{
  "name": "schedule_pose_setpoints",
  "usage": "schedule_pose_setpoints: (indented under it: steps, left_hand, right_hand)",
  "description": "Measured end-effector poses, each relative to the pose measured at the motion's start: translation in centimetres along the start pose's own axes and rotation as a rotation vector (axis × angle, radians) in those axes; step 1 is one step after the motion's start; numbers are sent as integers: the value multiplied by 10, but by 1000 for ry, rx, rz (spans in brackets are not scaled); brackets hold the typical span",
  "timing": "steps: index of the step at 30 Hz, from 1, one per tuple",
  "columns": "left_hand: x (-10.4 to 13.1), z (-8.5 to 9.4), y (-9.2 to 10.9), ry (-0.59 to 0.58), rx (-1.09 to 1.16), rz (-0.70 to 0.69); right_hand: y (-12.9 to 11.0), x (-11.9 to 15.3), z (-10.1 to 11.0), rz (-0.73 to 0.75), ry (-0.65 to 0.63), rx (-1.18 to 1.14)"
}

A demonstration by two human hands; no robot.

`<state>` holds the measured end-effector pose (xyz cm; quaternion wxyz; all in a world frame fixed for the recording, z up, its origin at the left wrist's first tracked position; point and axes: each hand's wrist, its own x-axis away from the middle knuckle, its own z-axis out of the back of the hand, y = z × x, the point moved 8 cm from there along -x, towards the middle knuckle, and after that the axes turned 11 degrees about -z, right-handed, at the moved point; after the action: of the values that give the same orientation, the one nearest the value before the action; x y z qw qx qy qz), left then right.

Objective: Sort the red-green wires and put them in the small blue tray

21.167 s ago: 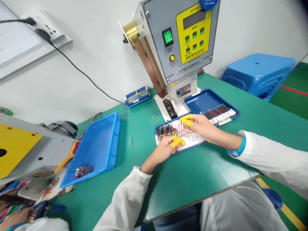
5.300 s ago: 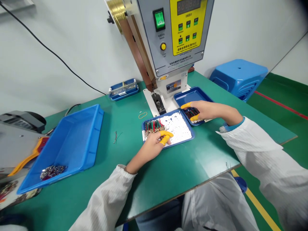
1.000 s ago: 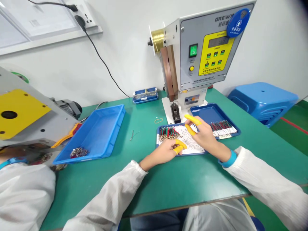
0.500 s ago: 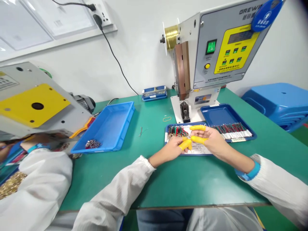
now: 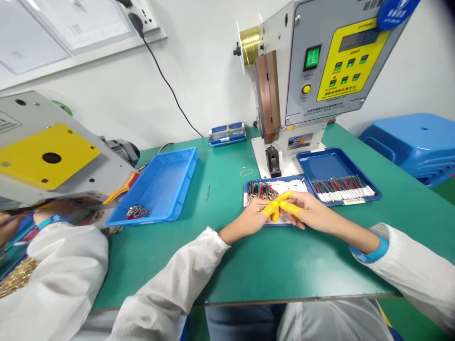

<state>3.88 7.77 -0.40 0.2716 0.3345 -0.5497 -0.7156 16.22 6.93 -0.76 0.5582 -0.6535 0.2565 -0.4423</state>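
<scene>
Well inside the table edge (image 5: 298, 300) — both hands (image 5: 251, 219) (image 5: 314, 212) meet.

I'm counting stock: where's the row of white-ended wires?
Head view: the row lies along the near edge of the rightmost blue tray, beyond the right hand.

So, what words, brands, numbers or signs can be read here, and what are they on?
None reads surely enough to quote.
Grey machine, top: characters, cut off.
Display: digits, blurred.
Blue tag: characters, blurred, cut off.
Yellow panel: captions, too small.
Green switch, yellow button: captions, too small.
Silver plate, base sticker: too small.
Front tray, right tray, back tray: labels, too small.
Wall papers: print, too faint.
Left machine plate: blurred.
</scene>
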Motion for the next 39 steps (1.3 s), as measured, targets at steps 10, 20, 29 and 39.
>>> schedule_pose_setpoints:
  steps: [10,20,29,39]
  left_hand:
    - [0,-4,-4,-52,10,39]
    - [1,-6,-8,-124,-107,16]
    - [-3,-4,-7,-88,-4,91]
    - [-5,2,-6,-8,10,123]
  right_hand:
    - [1,1,-4,41,-43,105]
    - [7,-3,3,69,98,59]
    - [-4,2,13,116,159,-102]
    - [-15,12,40,305,396,-244]
